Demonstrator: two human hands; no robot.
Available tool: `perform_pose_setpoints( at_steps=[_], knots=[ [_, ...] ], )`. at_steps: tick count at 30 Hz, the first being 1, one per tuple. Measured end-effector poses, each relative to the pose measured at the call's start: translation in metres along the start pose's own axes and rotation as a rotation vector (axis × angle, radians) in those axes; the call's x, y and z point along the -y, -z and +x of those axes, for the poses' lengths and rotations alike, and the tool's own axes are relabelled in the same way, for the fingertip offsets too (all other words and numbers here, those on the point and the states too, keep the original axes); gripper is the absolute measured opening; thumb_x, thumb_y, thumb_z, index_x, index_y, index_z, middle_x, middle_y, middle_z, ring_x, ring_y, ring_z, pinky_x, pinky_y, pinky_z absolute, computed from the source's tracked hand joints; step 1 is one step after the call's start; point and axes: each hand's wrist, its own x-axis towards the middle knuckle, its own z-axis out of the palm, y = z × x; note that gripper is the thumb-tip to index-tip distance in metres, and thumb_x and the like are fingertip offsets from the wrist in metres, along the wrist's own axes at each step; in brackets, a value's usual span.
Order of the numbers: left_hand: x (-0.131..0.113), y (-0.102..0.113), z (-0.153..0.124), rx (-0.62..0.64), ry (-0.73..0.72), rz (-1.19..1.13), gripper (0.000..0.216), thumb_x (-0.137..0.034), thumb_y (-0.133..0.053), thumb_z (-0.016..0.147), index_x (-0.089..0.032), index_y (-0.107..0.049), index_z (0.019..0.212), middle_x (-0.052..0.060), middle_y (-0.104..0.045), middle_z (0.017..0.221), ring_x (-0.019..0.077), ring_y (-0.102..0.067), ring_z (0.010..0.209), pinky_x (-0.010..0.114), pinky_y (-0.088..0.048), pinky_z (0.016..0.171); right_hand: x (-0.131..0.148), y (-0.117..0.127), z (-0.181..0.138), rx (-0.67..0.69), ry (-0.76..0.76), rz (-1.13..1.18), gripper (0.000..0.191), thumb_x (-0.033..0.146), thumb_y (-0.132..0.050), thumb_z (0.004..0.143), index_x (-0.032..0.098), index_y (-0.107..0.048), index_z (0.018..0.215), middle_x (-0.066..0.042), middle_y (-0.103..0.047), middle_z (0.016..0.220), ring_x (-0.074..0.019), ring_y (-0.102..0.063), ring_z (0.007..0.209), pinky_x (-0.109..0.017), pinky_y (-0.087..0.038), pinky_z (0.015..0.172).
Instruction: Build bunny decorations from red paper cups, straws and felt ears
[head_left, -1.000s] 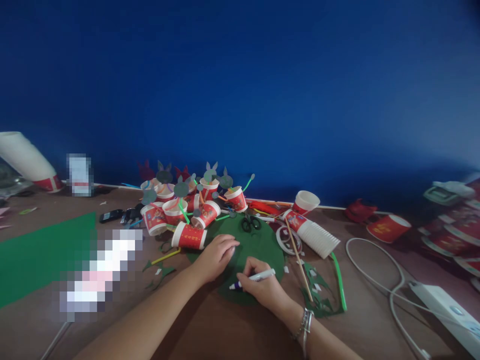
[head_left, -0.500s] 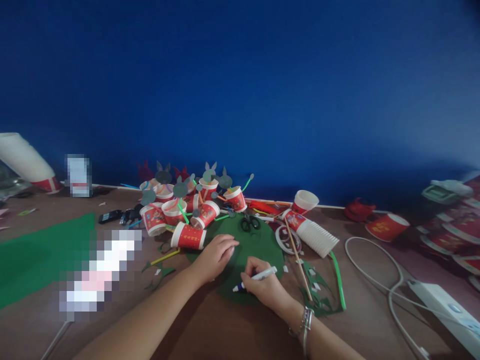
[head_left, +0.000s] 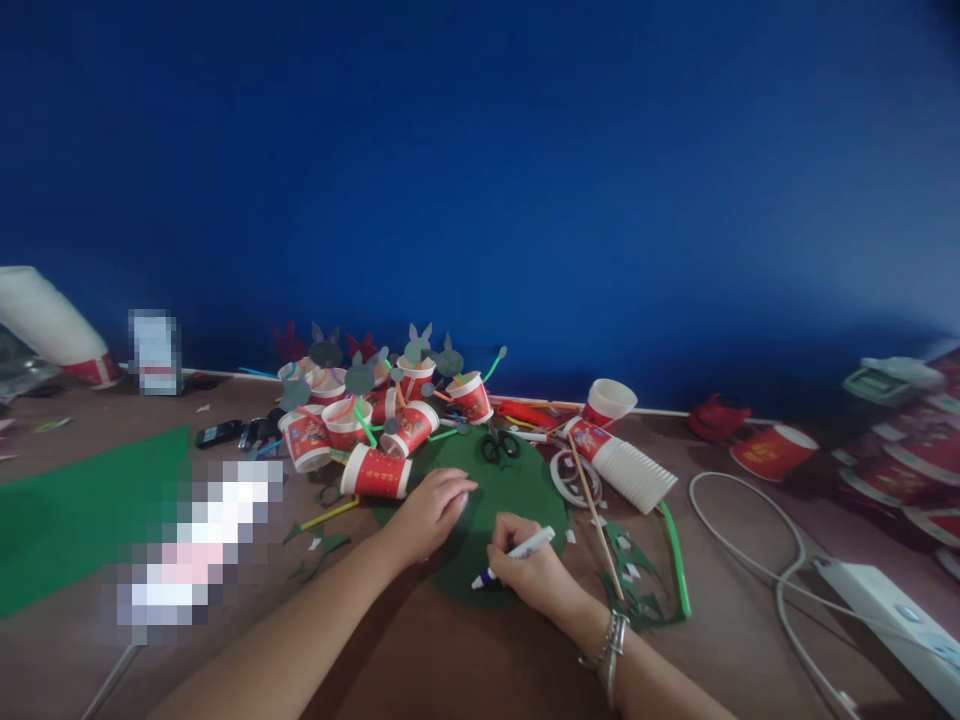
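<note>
A large round piece of dark green paper (head_left: 517, 495) lies on the table in front of me. My left hand (head_left: 435, 510) rests on its left part, fingers loosely extended over the surface; a paler spot by the thumb is too small to make out. My right hand (head_left: 529, 565) grips a white marker (head_left: 534, 543) with a purple tip end, slanted down toward the lower part of the green paper. Whether the tip touches the paper I cannot tell. Black-handled scissors (head_left: 500, 445) lie on the paper's far edge.
Red paper cups (head_left: 376, 472) with straws and grey cut-outs crowd the back left. To the right are a cup stack (head_left: 634, 470), a tape roll (head_left: 576, 476), a wooden stick (head_left: 596, 515), green scraps (head_left: 637, 575) and a power strip (head_left: 892, 615). Green sheet (head_left: 90, 510) at left.
My right hand and the marker have shifted slightly to the right, the tip moving a little right across the green paper. My left hand stays in place.
</note>
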Motion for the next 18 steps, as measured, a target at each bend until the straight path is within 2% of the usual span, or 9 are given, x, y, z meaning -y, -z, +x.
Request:
perform_pose_setpoints(
  at_steps=[18],
  knots=[
    [0.0017, -0.0010, -0.0004, 0.017, 0.002, 0.011, 0.030, -0.022, -0.038, 0.092, -0.019, -0.062, 0.110, 0.010, -0.061, 0.114, 0.0200, -0.053, 0.109, 0.036, -0.042, 0.097, -0.0013, 0.0012, -0.0004, 0.027, -0.061, 0.117, 0.019, 0.018, -0.049, 0.065, 0.022, -0.035, 0.052, 0.007, -0.039, 0.042, -0.0073, -0.033, 0.041, -0.019, -0.022, 0.040]
  ],
)
